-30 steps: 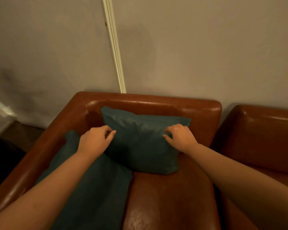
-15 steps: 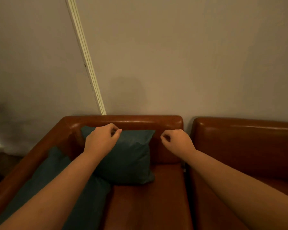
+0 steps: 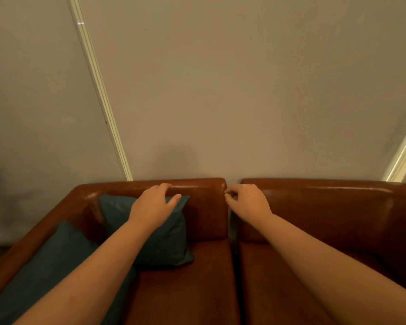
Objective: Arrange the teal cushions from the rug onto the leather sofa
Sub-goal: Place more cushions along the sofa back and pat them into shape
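Note:
A teal cushion (image 3: 167,240) leans upright against the backrest of the brown leather sofa (image 3: 204,207), in its left corner. A second teal cushion (image 3: 54,261) lies along the left armrest, its lower part hidden by my left forearm. My left hand (image 3: 154,205) hovers over the top edge of the upright cushion, fingers loose and apart, holding nothing. My right hand (image 3: 247,201) floats in front of the gap between the two backrest sections with its fingers curled in and empty.
The sofa's right seat section (image 3: 314,231) holds no cushion. A plain beige wall (image 3: 220,90) rises directly behind the backrest, with a white trim strip (image 3: 101,95) running diagonally and another trim piece (image 3: 403,156) at the far right.
Both hands have let go of the upright cushion and lifted up toward the backrest top. The view has tilted up and shifted right, so more wall and the right sofa section show.

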`<state>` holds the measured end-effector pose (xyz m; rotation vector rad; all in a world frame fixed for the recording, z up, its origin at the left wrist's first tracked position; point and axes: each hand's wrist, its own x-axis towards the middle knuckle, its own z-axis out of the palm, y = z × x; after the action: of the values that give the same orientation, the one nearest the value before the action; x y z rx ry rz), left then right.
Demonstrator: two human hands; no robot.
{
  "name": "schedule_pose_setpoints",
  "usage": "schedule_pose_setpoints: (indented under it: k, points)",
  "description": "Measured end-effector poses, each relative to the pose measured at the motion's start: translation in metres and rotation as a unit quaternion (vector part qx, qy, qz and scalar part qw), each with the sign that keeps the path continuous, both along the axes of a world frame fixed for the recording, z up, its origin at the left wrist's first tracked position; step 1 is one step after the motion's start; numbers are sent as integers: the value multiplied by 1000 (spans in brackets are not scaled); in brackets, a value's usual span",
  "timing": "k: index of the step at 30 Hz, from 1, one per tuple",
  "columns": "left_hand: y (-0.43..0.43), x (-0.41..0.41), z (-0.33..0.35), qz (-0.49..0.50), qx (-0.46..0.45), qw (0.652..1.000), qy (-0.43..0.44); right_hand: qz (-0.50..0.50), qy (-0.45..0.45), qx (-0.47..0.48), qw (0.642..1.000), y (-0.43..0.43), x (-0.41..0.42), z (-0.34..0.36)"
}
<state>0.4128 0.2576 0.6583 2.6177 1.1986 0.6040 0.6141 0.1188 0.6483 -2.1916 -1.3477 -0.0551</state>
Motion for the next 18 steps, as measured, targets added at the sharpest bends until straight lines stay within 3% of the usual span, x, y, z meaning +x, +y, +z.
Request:
schedule_pose_setpoints:
  k: [9, 18]
  points:
    - [-46, -16, 5, -66, 40, 997, 4, -84, 22, 53, 995, -71, -35, 6]
    - [-116, -47, -32, -152, 33, 987, 42, -175, 67, 65, 980, -173, -113, -47]
